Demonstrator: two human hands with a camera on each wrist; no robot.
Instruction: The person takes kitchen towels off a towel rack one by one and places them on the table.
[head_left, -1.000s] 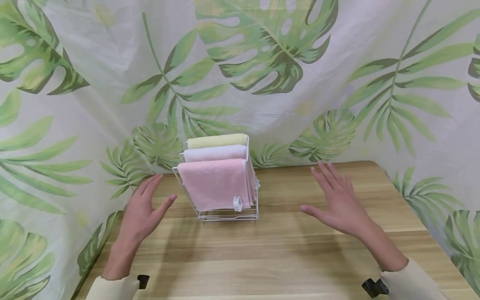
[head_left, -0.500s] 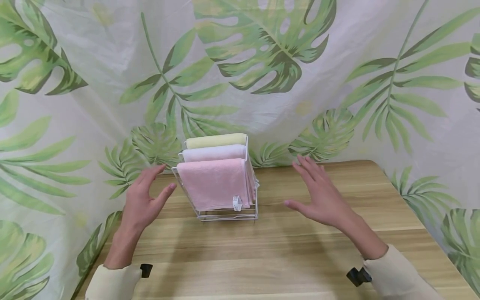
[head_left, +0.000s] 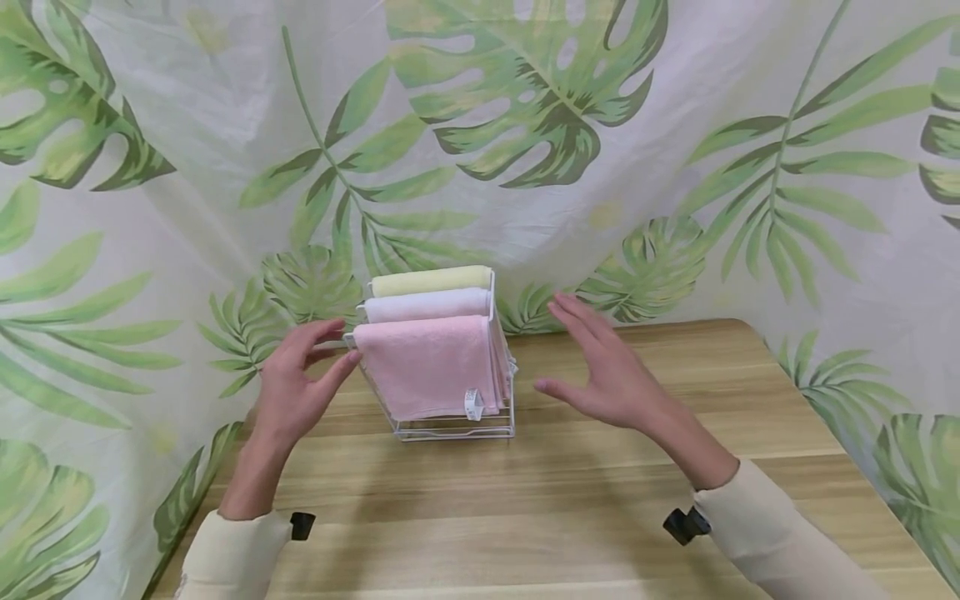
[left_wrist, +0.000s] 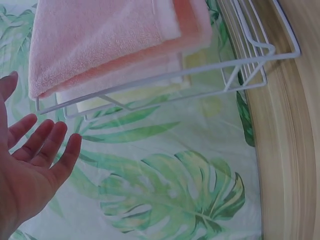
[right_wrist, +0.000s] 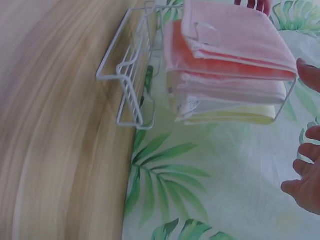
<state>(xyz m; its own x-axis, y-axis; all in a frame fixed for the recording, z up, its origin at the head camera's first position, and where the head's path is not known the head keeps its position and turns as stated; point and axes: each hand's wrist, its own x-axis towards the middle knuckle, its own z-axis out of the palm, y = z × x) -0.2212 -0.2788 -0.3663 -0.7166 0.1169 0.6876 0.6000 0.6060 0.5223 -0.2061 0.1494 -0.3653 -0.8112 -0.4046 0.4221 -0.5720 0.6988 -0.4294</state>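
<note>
A white wire rack stands on the table with three towels draped over its bars. The pink towel hangs in front with a white tag, the white towel behind it, and the pale yellow towel at the back. My left hand is at the rack's upper left, fingers relaxed, thumb tip right by the pink towel's corner. In the left wrist view a gap shows between its fingers and the rack's wire frame. To the right of the rack, my right hand hovers with fingers extended, holding nothing.
The wood-grain table reaches back to a leaf-patterned curtain, which also runs along the left side. Black wrist cameras sit at both cream sleeves.
Both hands have moved inward toward the rack: the left up and right to its top left corner, the right leftward and slightly up. The rack and towels have stayed put.
</note>
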